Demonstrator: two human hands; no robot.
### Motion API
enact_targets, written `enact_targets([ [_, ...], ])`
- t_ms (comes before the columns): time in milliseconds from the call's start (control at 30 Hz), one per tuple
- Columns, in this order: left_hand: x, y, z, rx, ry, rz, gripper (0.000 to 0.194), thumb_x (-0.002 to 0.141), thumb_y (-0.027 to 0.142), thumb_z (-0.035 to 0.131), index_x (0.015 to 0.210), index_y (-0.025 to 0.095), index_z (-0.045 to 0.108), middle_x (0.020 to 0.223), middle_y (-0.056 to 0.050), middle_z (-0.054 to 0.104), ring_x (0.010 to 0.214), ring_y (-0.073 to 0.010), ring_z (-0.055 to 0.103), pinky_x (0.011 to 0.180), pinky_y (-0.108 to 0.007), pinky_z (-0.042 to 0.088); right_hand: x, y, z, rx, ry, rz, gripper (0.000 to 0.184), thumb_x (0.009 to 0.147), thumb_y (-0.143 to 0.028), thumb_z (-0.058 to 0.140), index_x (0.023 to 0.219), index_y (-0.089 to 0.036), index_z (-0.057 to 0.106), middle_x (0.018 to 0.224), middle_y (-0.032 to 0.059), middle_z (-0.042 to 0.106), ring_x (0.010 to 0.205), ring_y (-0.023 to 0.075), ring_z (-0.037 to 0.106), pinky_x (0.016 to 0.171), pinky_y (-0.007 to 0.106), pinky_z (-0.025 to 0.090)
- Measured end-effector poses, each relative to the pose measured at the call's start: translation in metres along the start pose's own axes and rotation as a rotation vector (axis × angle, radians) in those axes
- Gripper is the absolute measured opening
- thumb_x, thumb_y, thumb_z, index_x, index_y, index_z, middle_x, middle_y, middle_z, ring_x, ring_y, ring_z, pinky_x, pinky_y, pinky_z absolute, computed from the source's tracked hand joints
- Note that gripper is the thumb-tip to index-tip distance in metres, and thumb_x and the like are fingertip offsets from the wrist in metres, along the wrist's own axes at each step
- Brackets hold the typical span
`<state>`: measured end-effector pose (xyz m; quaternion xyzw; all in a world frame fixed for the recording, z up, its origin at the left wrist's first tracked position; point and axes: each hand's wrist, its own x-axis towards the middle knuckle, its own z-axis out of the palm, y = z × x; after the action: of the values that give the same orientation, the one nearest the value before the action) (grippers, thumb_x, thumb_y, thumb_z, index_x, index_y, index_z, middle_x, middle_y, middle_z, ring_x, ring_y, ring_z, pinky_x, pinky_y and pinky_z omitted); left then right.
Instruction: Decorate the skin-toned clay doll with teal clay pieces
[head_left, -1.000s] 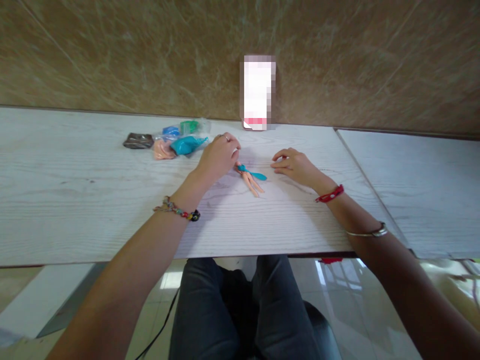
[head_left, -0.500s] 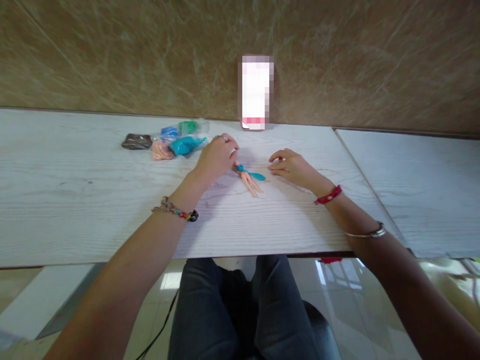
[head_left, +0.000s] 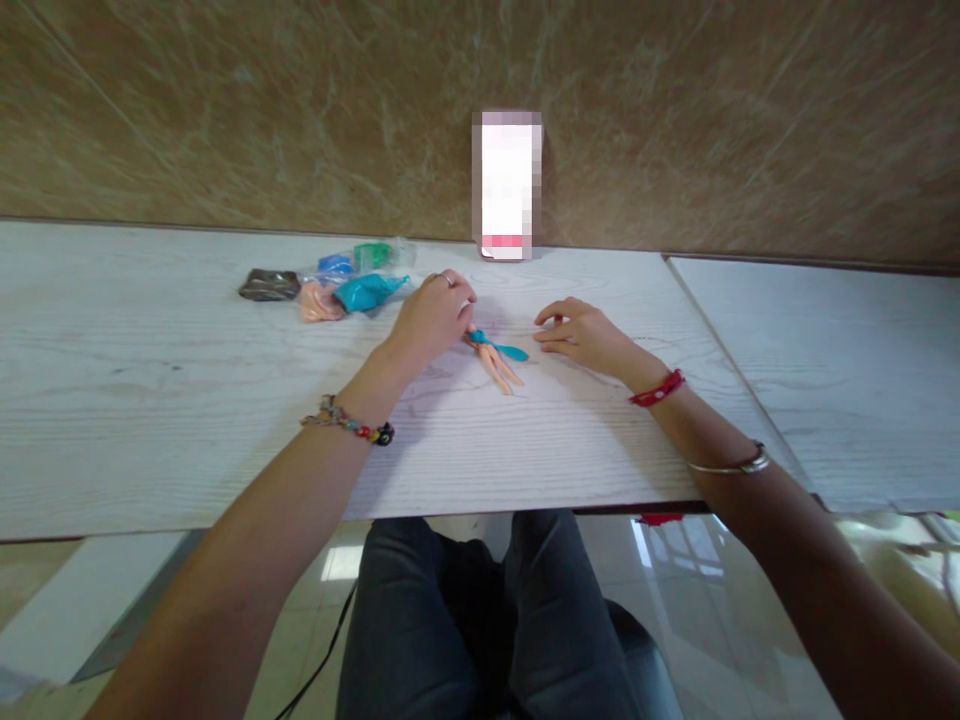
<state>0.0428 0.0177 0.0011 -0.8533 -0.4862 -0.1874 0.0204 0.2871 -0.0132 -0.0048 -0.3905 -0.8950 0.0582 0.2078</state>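
A small doll [head_left: 496,357] with bare legs and a teal clay piece on its body lies on the white wooden table [head_left: 150,400]. My left hand [head_left: 433,313] rests curled on the doll's upper end, its fingers closed on that end. My right hand [head_left: 585,333] lies just right of the doll, fingers loosely curled, touching the table and holding nothing that I can see.
Several small bags of coloured clay [head_left: 360,287] lie left of my left hand, with a dark brown one [head_left: 268,285] furthest left. A phone [head_left: 507,185] leans upright against the brown marble wall. A second table [head_left: 825,350] joins at the right.
Both hands stay where they were at the doll. The whole view has shifted slightly.
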Motion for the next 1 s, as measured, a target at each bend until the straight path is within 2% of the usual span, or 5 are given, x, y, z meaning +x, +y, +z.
enact_targets([
  [333,0.0001,0.0012,-0.0021,0.004,-0.004,0.0,0.025,0.085,0.015,0.042,0.095,0.011,0.064,0.105,-0.011,0.059,0.099,-0.0197,0.054,0.088,-0.03,0.043,-0.0008,0.0002,-0.0026,-0.053,0.006,0.005,0.016,0.079,-0.019,0.059,0.083,-0.02,0.074,0.101,0.0078,0.064,0.087,0.0201,0.054,0.078,0.037,0.043],
  [467,0.0006,0.0014,-0.0024,0.021,-0.024,-0.02,0.025,0.085,0.015,0.041,0.097,0.01,0.063,0.105,-0.01,0.058,0.101,-0.0197,0.053,0.088,-0.03,0.042,-0.0007,0.0,-0.0021,-0.011,-0.025,-0.054,0.016,0.079,-0.02,0.059,0.086,-0.02,0.074,0.101,0.0073,0.064,0.086,0.0189,0.054,0.077,0.035,0.044],
  [600,0.0004,0.0008,-0.002,0.021,-0.036,-0.01,0.025,0.086,0.015,0.04,0.096,0.01,0.063,0.106,-0.011,0.057,0.1,-0.0194,0.052,0.088,-0.03,0.041,-0.001,0.0005,-0.0025,-0.006,0.003,-0.004,0.016,0.079,-0.02,0.059,0.082,-0.02,0.074,0.099,0.0075,0.065,0.086,0.0193,0.055,0.077,0.035,0.044],
  [767,-0.0002,0.0012,-0.0033,0.024,-0.027,-0.019,0.026,0.086,0.014,0.04,0.097,0.01,0.063,0.106,-0.011,0.057,0.1,-0.0195,0.052,0.088,-0.03,0.041,-0.0033,-0.0009,-0.0055,0.065,0.02,0.005,0.017,0.078,-0.021,0.06,0.09,-0.019,0.073,0.097,0.0076,0.065,0.089,0.0193,0.057,0.079,0.034,0.045],
  [1000,-0.0004,0.0016,-0.0032,0.022,-0.025,-0.017,0.026,0.086,0.014,0.04,0.097,0.01,0.063,0.106,-0.011,0.058,0.1,-0.0195,0.052,0.087,-0.03,0.042,-0.0003,-0.0047,-0.0027,0.045,0.024,-0.007,0.014,0.079,-0.018,0.059,0.079,-0.018,0.073,0.086,0.0071,0.066,0.082,0.0182,0.058,0.076,0.033,0.046],
])
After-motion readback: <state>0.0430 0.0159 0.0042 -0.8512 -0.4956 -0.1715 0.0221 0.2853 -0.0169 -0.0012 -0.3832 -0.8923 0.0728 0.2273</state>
